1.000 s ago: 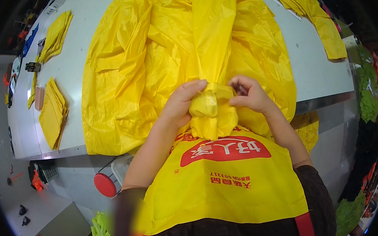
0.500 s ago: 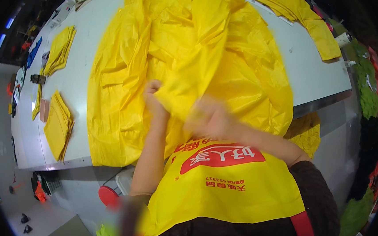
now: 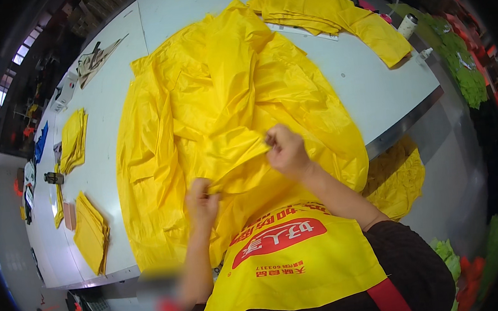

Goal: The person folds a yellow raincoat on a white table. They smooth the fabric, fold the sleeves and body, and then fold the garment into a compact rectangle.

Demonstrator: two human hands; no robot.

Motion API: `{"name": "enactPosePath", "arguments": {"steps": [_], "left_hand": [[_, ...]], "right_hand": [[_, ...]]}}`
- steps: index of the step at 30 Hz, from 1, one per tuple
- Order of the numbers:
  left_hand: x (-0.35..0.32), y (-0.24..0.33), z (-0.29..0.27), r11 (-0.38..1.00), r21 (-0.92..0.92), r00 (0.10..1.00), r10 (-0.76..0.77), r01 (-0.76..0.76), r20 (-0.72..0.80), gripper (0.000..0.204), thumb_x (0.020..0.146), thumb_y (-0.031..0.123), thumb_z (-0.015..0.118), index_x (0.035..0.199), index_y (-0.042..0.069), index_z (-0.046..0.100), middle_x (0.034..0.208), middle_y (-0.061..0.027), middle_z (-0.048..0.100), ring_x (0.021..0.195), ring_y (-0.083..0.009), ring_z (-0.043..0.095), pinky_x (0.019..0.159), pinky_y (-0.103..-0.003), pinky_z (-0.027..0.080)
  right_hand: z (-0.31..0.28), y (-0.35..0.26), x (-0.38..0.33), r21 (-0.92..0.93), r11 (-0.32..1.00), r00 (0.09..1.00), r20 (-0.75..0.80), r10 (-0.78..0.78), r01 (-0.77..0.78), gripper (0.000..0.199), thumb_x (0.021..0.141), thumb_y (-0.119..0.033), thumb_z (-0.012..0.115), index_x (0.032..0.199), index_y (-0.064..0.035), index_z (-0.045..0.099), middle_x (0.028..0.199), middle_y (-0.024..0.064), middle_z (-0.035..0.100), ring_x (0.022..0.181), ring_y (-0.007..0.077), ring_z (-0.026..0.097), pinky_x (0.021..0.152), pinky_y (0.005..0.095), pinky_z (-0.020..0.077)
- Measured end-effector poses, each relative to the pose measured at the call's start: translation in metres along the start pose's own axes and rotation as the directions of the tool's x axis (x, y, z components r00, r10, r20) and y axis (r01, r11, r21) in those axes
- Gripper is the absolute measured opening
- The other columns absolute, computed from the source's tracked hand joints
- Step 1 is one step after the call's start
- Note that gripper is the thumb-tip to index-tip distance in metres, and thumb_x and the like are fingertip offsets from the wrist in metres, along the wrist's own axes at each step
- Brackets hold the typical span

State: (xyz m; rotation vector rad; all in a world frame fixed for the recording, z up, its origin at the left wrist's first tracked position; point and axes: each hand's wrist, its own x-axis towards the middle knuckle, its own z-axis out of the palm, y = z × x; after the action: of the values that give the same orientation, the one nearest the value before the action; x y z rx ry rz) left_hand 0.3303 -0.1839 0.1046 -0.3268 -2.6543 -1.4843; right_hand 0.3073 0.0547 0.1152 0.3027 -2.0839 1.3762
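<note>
A large yellow garment (image 3: 215, 99) of thin shiny fabric is spread, creased and bunched, over the white table in front of me, and its near part hangs toward my body. My right hand (image 3: 288, 151) is closed in a pinch on a fold of it, right of the middle. Lower and to the left, my left hand (image 3: 202, 203) pinches the other end of the same fold. The fabric between the two hands is drawn into a slanting edge. What lies under the fold is hidden.
Folded yellow pieces lie in stacks at the left (image 3: 91, 232) and far right (image 3: 307, 4) of the white table (image 3: 372, 87). A dark small jar (image 3: 53, 178) stands by the left stacks. Yellow fabric (image 3: 400, 178) hangs below the right edge. I wear a yellow apron (image 3: 304, 268).
My right hand has moved up and right, my left hand down, stretching the fold between them. The raised flap of fabric has come down. The view has shifted and tilted.
</note>
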Motion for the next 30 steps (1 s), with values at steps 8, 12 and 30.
{"name": "enactPosePath", "arguments": {"steps": [8, 12, 30], "left_hand": [[0.032, -0.025, 0.011, 0.398, -0.916, 0.906, -0.403, 0.049, -0.127, 0.019, 0.089, 0.011, 0.045, 0.107, 0.007, 0.048, 0.094, -0.0055, 0.055, 0.080, -0.0175, 0.055, 0.074, -0.028, 0.049], [-0.009, 0.021, 0.041, 0.296, -0.936, 0.904, -0.424, 0.192, 0.051, 0.030, 0.089, 0.017, 0.051, 0.116, 0.005, 0.049, 0.102, -0.0063, 0.058, 0.085, -0.0160, 0.057, 0.075, -0.029, 0.050], [0.002, -0.142, -0.392, 0.843, -0.072, 0.196, -0.207, 0.534, -0.959, 0.033, 0.086, 0.015, 0.045, 0.115, -0.001, 0.049, 0.103, -0.0111, 0.053, 0.090, -0.0192, 0.052, 0.079, -0.032, 0.043]], "right_hand": [[0.057, -0.067, -0.040, 0.369, 0.922, 0.853, 0.512, -0.098, -0.116, 0.018, 0.073, -0.004, 0.060, 0.089, -0.0026, 0.050, 0.069, 0.0167, 0.052, 0.066, 0.0350, 0.057, 0.054, 0.0362, 0.0449], [0.033, -0.040, -0.033, 0.421, 0.873, 0.884, 0.468, 0.023, -0.245, 0.013, 0.073, -0.002, 0.055, 0.081, -0.0030, 0.046, 0.066, 0.0119, 0.050, 0.058, 0.0267, 0.054, 0.050, 0.0351, 0.0410], [-0.169, 0.121, -0.032, -0.230, 0.874, 0.899, -0.009, 0.438, -0.428, 0.023, 0.091, -0.018, 0.049, 0.102, 0.0008, 0.057, 0.093, 0.0163, 0.062, 0.084, 0.0225, 0.060, 0.072, 0.0310, 0.0463]]}}
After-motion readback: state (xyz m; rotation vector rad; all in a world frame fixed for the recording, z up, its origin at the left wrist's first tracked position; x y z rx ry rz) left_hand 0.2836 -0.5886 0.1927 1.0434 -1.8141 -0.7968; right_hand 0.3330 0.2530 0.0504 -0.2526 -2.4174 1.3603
